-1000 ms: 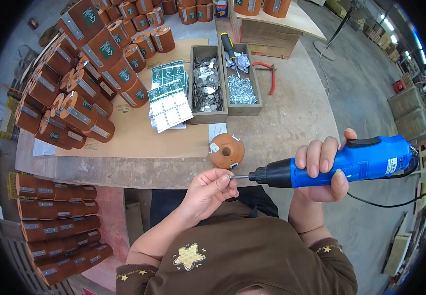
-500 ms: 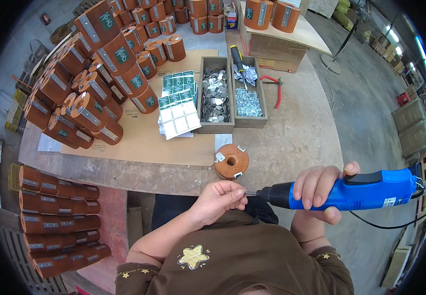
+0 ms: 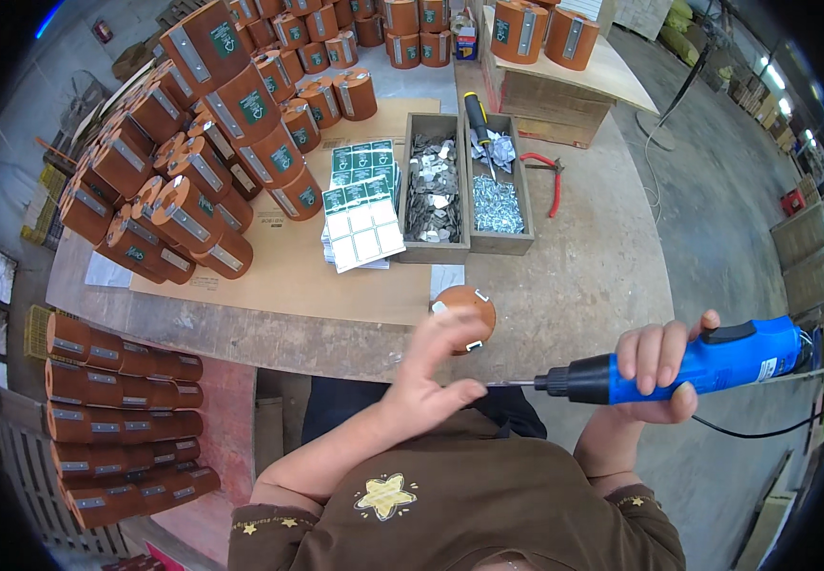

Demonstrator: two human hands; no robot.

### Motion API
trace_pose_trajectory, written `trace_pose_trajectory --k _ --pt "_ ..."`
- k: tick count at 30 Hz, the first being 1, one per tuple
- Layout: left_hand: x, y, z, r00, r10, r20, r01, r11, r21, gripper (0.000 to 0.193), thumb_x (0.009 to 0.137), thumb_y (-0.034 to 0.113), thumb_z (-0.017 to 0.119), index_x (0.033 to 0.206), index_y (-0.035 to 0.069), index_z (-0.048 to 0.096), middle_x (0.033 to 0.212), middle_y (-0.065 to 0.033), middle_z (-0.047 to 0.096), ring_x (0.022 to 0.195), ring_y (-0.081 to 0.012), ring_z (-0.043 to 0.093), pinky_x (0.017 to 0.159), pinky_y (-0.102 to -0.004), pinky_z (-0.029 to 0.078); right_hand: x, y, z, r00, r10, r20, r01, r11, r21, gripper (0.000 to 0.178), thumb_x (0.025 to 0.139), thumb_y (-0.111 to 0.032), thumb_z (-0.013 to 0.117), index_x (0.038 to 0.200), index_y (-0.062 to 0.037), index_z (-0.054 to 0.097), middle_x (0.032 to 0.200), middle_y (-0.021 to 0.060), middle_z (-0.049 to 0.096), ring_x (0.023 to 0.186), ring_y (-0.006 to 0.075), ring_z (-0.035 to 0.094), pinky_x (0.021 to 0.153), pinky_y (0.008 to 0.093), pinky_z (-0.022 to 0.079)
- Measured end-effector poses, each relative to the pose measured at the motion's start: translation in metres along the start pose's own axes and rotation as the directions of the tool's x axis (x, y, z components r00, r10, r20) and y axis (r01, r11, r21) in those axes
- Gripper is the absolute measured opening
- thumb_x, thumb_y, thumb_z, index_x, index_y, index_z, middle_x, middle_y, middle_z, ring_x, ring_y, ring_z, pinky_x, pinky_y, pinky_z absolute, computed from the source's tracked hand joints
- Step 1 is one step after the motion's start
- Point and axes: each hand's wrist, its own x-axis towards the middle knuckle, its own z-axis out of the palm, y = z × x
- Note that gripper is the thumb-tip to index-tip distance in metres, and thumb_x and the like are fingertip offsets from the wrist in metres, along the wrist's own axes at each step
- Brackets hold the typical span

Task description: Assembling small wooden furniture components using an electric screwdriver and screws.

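Note:
My right hand (image 3: 657, 366) grips a blue electric screwdriver (image 3: 740, 354) with a black nose, held level at the right of the bench's front edge. Its thin bit (image 3: 519, 383) points left, toward my left hand (image 3: 428, 366). That hand is raised with thumb and fingers spread, and nothing shows between them. The thumb is near the bit's tip; whether they touch I cannot tell. Behind my left fingers, a round orange-brown wooden block (image 3: 479, 306) sits on the bench edge, with small metal pieces on its top. The fingers cover part of it.
Beyond the block stand wooden boxes of metal plates (image 3: 434, 190) and screws (image 3: 498, 207), a yellow-black screwdriver (image 3: 476, 116), red pliers (image 3: 556, 190) and sticker sheets (image 3: 366, 228). Stacked orange-brown cylinders (image 3: 184, 214) fill the left; more rows (image 3: 122, 419) lie lower left. A cord (image 3: 755, 440) trails right.
My left hand has opened from its pinch at the bit's tip and lifted its fingers over the block. The electric screwdriver has shifted slightly right in the picture; the whole view has shifted a little too.

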Motion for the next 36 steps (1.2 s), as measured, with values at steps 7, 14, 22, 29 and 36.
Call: trace_pose_trajectory --k 7,14,22,29,36 --pt "-0.029 -0.077 0.028 0.868 -0.146 -0.474 0.276 0.937 0.216 0.101 0.052 0.030 0.080 0.124 0.002 0.016 0.123 -0.0177 0.022 0.114 -0.0301 0.027 0.094 -0.0392 0.027 0.012 -0.011 -0.014 0.996 -0.081 -0.026 0.081 0.997 -0.017 0.058 0.074 -0.013 0.054 0.126 -0.0060 0.027 0.073 0.0028 0.046 0.062 0.0127 0.048 0.063 0.0302 0.041" --pt "-0.019 -0.101 0.053 0.841 -0.127 -0.526 0.377 0.835 0.401 0.090 0.047 0.025 0.081 0.116 0.006 0.027 0.106 -0.0134 0.039 0.101 -0.0301 0.039 0.085 -0.0399 0.030 0.008 -0.010 -0.018 0.993 -0.098 -0.058 0.094 0.992 -0.079 0.059 0.075 -0.013 0.053 0.126 -0.0061 0.024 0.072 0.0039 0.046 0.059 0.0133 0.047 0.061 0.0311 0.041" --pt "-0.019 -0.092 0.023 0.920 -0.054 -0.389 0.277 0.790 0.546 0.081 0.042 0.032 0.082 0.108 0.007 0.042 0.101 -0.0071 0.049 0.097 -0.0245 0.045 0.084 -0.0380 0.027 0.008 -0.006 -0.016 0.989 -0.114 -0.099 0.107 0.991 -0.081 0.058 0.074 -0.011 0.052 0.124 -0.0051 0.023 0.070 0.0056 0.046 0.057 0.0144 0.046 0.058 0.0313 0.042" --pt "-0.008 -0.090 -0.003 0.968 -0.060 -0.242 0.192 0.800 0.569 0.079 0.044 0.038 0.079 0.108 0.007 0.046 0.103 -0.0090 0.051 0.103 -0.0250 0.044 0.089 -0.0386 0.024 0.013 -0.004 -0.018 0.989 -0.131 -0.068 0.128 0.991 -0.047 0.057 0.074 -0.011 0.052 0.123 -0.0049 0.023 0.070 0.0058 0.046 0.058 0.0146 0.046 0.060 0.0319 0.043" --pt "-0.025 -0.097 0.003 0.985 -0.050 -0.167 0.143 0.780 0.609 0.079 0.045 0.045 0.077 0.106 0.003 0.050 0.105 -0.0115 0.052 0.107 -0.0248 0.042 0.091 -0.0390 0.023 -0.003 -0.020 -0.018 0.989 -0.110 -0.101 0.102 0.991 -0.082 0.058 0.075 -0.010 0.052 0.124 -0.0051 0.022 0.070 0.0062 0.045 0.057 0.0147 0.046 0.060 0.0321 0.044"
